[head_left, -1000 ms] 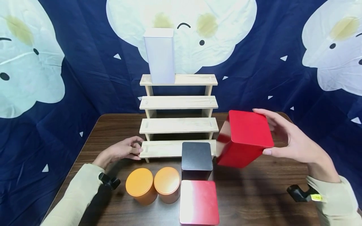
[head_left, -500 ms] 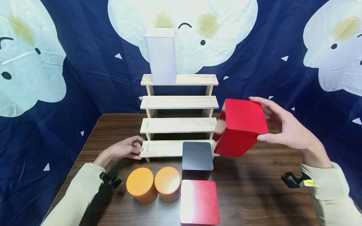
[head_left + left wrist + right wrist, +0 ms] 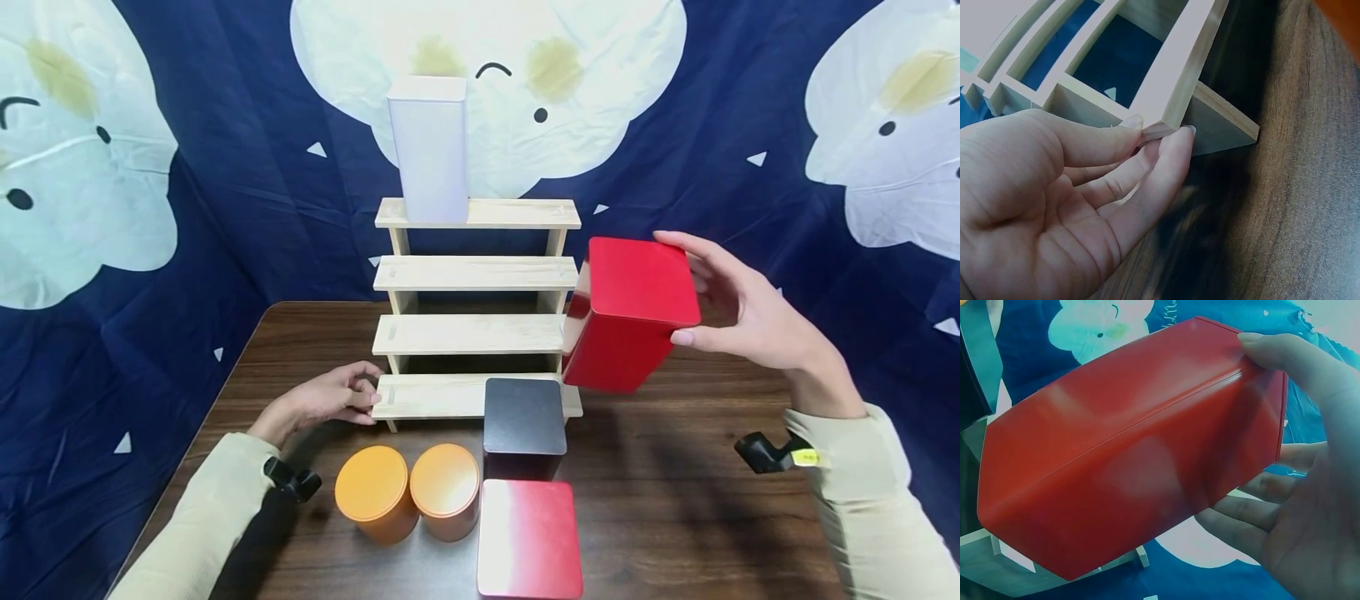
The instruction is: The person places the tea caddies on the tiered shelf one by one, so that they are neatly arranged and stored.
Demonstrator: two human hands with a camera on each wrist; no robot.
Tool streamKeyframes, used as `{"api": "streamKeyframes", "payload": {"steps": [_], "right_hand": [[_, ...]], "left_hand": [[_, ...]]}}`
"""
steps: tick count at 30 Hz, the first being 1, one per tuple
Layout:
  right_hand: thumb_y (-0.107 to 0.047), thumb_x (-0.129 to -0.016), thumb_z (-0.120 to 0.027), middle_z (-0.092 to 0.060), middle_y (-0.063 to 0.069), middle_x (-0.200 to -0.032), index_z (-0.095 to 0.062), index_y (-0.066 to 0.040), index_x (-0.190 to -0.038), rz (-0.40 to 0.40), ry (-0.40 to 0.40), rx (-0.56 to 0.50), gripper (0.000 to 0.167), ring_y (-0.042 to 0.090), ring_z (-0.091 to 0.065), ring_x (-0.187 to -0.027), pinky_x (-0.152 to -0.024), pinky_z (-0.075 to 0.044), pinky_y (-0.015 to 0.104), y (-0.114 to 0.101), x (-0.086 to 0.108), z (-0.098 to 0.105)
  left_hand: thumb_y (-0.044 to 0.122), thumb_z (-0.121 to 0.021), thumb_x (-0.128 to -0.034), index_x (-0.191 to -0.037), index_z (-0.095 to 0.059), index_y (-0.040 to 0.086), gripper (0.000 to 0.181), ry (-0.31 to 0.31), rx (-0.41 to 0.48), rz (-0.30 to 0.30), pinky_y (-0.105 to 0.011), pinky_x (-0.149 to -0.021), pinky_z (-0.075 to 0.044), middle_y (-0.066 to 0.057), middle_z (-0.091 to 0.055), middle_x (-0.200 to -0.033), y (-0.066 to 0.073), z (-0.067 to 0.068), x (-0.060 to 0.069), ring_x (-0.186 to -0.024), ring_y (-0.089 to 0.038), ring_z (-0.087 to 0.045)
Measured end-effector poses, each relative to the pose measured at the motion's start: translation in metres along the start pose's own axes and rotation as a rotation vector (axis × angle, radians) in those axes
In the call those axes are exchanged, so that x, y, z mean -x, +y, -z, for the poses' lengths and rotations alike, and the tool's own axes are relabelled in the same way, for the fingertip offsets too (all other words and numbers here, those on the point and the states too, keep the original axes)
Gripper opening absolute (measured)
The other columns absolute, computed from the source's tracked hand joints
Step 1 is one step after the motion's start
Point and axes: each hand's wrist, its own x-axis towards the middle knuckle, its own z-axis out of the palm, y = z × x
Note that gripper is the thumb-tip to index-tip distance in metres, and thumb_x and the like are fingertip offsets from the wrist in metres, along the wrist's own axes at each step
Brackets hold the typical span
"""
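While the left hand (image 3: 330,398) pinches wood, right hand (image 3: 761,323): spread wide around the upper end of a glossy red rectangular box (image 3: 633,333), thumb on the near edge, fingers at the far side.
Glossy red rectangular box: held tilted above the counter (image 3: 675,517), at 3 o'clock from the stand; whether it touches the stand I cannot tell.
Left hand: at 8 o'clock from the stand's middle, thumb and fingers closed narrowly on the left end of the lowest step.
Four-step pale wooden stand (image 3: 472,333): upright on the dark wood-grain counter.
Tall white rectangular box (image 3: 431,158): upright on the top step, at 11 o'clock.
Black square-topped box (image 3: 525,417): before the lowest step, at 5 o'clock.
Second red square-topped box (image 3: 528,537): at 6 o'clock from the black one.
Two orange round canisters (image 3: 444,483): side by side, at 8 o'clock from the black box.
Backdrop: navy cloth (image 3: 262,125) printed with white clouds.
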Motion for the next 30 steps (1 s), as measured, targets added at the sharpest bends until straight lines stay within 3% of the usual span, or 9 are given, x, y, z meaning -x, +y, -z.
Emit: {"api": "streamKeyframes", "payload": {"steps": [13, 30], "right_hand": [[0.022, -0.062, -0.069, -0.051, 0.008, -0.132, -0.031, -0.003, -0.147, 0.141, -0.027, -0.143, 0.096, 0.017, -0.057, -0.112, -0.089, -0.051, 0.015, 0.008, -0.028, -0.002], [0.018, -0.07, -0.067, -0.05, 0.009, -0.134, -0.032, -0.007, -0.147, 0.115, -0.002, -0.174, 0.088, 0.02, -0.056, -0.114, -0.09, -0.051, 0.017, 0.008, -0.065, -0.006]], "left_hand": [[0.002, -0.056, -0.0933, -0.134, -0.03, -0.005, 0.048, 0.001, 0.007, 0.006, -0.04, -0.08, -0.059, -0.01, -0.054, -0.09, -0.001, 0.0, 0.0, -0.078, -0.022, -0.062], [0.001, -0.055, -0.0936, -0.133, -0.03, -0.007, 0.048, 0.002, 0.023, -0.01, -0.038, -0.079, -0.059, -0.01, -0.054, -0.09, -0.001, 0.0, 0.0, -0.078, -0.021, -0.062]]}}
